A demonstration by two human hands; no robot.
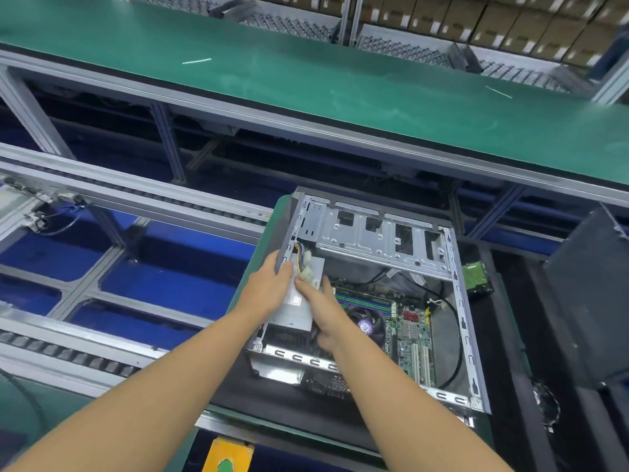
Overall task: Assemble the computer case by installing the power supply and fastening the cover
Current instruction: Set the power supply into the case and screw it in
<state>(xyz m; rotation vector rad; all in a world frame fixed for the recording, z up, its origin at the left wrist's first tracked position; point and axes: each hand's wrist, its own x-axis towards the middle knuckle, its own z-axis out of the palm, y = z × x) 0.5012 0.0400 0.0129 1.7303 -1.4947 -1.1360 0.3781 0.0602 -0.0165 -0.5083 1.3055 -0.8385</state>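
Observation:
An open computer case [456,301] lies on its side on a black mat, its motherboard [406,332] and CPU fan [366,324] showing. A silver power supply [297,313] sits in the case's left corner, with a bundle of coloured wires and white connectors [305,264] at its far end. My left hand [269,284] grips the far left side of the power supply by the case wall. My right hand [325,311] lies over its right side, fingers curled on it. A dark cover panel [585,301] leans upright at the right.
A green hard-drive board [476,275] lies just right of the case. A green conveyor belt [306,73] runs across the back, with cardboard boxes [510,22] behind. Roller rails [102,195] and blue floor are at the left. A yellow box with a green button [226,458] is at the near edge.

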